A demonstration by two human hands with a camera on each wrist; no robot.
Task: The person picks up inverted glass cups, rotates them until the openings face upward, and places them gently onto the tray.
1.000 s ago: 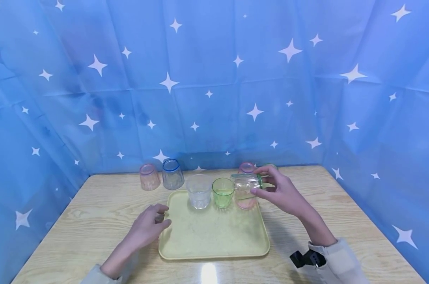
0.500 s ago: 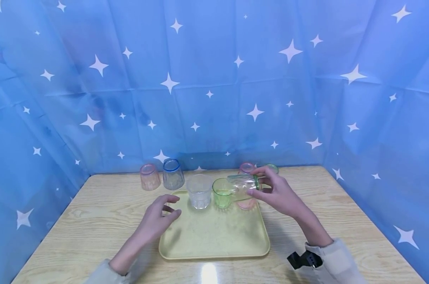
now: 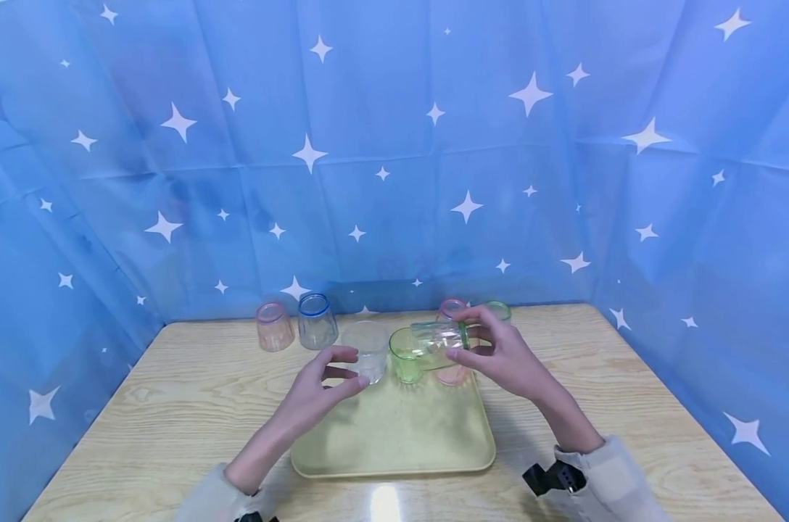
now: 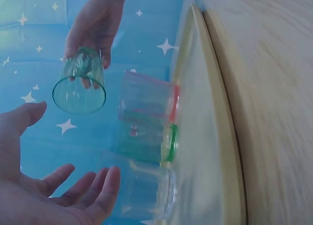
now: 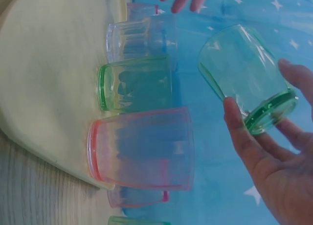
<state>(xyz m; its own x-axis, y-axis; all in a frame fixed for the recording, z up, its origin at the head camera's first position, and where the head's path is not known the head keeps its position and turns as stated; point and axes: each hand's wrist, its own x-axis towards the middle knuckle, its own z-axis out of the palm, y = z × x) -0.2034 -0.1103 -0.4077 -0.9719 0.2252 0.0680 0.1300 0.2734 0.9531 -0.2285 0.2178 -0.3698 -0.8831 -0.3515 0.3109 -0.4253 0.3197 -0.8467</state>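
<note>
My right hand [image 3: 499, 355] holds a green-tinted glass [image 3: 436, 344] by its thick base, fingers and thumb around it. The glass lies sideways in the air above the tray's back edge, its mouth facing left. In the left wrist view that mouth opens toward my left hand [image 3: 319, 388], which is raised with thumb and fingers spread and nothing between them. On the beige tray [image 3: 394, 442] three tumblers stand upright in a row along the back: a clear glass [image 3: 367, 337], a green glass [image 3: 404, 368] and a pink glass [image 5: 146, 151]. My left fingertips overlap the clear one in the head view.
Behind the tray at left, a pink-tinted glass [image 3: 275, 332] and a blue-tinted glass [image 3: 317, 330] stand upside down on the wooden table [image 3: 192, 391]. Another pink glass [image 3: 452, 308] and a green glass [image 3: 499, 310] are at the back right. A blue star curtain [image 3: 394, 130] surrounds the table.
My left hand has moved right and slightly up, from the tray's left edge to in front of the clear glass. My right hand has shifted a little left with the held glass.
</note>
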